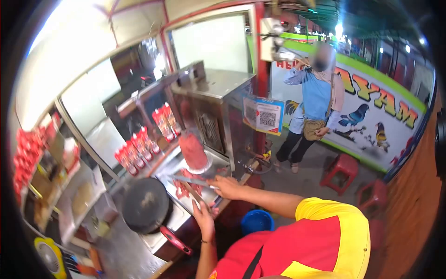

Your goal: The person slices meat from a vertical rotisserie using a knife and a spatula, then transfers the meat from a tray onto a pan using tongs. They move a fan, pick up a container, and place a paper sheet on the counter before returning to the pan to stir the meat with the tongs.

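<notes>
My right hand (227, 187) is closed around a knife (188, 180), its long blade pointing left over the metal tray (218, 162). Below it, my left hand (205, 215) grips a slim brown tool (191, 191), whose far end reaches toward the meat; its exact kind cannot be made out. Reddish meat pieces (180, 189) lie on the tray under the blade. Just behind them stands a tall reddish meat cone (194, 152) on a pale round base, in front of a steel grill cabinet (234, 118).
A black frying pan (145, 204) with a red handle sits left of my hands. Sauce bottles (137, 151) line the ledge behind. A blue bucket (258, 220) and red stools (340, 173) are on the floor. A person (316, 93) stands beyond the cabinet, before a banner.
</notes>
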The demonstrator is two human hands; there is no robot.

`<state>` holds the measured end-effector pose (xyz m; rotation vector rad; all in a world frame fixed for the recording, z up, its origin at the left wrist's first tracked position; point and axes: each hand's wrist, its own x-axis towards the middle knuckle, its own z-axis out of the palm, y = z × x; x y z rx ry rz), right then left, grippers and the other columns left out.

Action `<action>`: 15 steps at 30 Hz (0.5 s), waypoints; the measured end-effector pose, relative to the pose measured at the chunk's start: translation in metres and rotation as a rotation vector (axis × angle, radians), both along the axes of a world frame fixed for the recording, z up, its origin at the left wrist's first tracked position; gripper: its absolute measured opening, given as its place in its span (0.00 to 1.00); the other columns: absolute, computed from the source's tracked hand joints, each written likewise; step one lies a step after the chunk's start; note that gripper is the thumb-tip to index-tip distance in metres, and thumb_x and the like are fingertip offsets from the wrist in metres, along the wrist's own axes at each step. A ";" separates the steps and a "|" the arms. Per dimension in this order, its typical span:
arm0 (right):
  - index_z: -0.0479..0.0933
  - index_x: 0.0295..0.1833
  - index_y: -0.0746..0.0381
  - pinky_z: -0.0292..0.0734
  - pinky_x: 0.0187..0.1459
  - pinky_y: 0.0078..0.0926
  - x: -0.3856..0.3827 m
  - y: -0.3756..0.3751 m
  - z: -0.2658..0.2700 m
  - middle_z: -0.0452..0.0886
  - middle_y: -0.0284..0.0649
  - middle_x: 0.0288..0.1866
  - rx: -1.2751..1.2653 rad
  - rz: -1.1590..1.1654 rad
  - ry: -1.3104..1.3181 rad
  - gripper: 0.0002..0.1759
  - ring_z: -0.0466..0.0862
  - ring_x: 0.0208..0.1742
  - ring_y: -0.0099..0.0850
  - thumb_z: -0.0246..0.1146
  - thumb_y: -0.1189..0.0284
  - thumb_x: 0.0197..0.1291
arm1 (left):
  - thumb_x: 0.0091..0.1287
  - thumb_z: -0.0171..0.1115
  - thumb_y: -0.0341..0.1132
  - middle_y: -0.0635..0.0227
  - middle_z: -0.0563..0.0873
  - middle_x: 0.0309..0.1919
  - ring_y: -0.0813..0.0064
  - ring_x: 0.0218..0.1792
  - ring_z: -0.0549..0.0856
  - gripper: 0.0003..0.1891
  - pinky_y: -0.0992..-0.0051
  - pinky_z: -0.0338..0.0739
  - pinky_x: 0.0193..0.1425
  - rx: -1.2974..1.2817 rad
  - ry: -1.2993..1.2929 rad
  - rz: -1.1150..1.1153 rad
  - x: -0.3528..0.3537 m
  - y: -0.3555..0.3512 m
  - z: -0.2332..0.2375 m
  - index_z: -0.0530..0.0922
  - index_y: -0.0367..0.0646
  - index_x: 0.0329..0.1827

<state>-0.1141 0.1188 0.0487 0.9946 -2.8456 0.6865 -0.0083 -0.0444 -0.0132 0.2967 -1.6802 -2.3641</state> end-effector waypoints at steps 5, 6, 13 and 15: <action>0.74 0.77 0.59 0.80 0.62 0.49 0.013 0.047 -0.010 0.78 0.52 0.63 -0.179 0.062 -0.020 0.31 0.83 0.61 0.54 0.65 0.69 0.69 | 0.84 0.55 0.39 0.58 0.89 0.40 0.74 0.27 0.87 0.33 0.77 0.81 0.30 -0.374 0.000 0.193 0.057 0.019 -0.010 0.57 0.38 0.87; 0.74 0.77 0.59 0.80 0.62 0.49 0.020 0.062 -0.012 0.78 0.52 0.63 -0.194 0.059 -0.018 0.31 0.83 0.61 0.54 0.65 0.69 0.69 | 0.84 0.55 0.39 0.58 0.89 0.40 0.74 0.27 0.87 0.33 0.77 0.81 0.30 -0.388 0.004 0.191 0.072 0.024 -0.020 0.57 0.38 0.87; 0.80 0.69 0.63 0.83 0.54 0.41 0.091 0.236 -0.098 0.85 0.49 0.51 -0.477 -0.226 -0.090 0.24 0.87 0.52 0.47 0.68 0.66 0.70 | 0.78 0.63 0.47 0.55 0.89 0.41 0.64 0.39 0.89 0.24 0.65 0.84 0.45 -0.760 -0.426 0.186 0.186 0.058 -0.247 0.83 0.32 0.61; 0.84 0.62 0.62 0.85 0.50 0.46 0.122 0.301 -0.196 0.89 0.52 0.44 -0.481 -0.352 -0.159 0.21 0.90 0.47 0.49 0.67 0.62 0.69 | 0.76 0.64 0.52 0.49 0.91 0.45 0.57 0.45 0.91 0.28 0.60 0.85 0.52 -1.156 -0.638 0.021 0.238 0.065 -0.297 0.83 0.32 0.61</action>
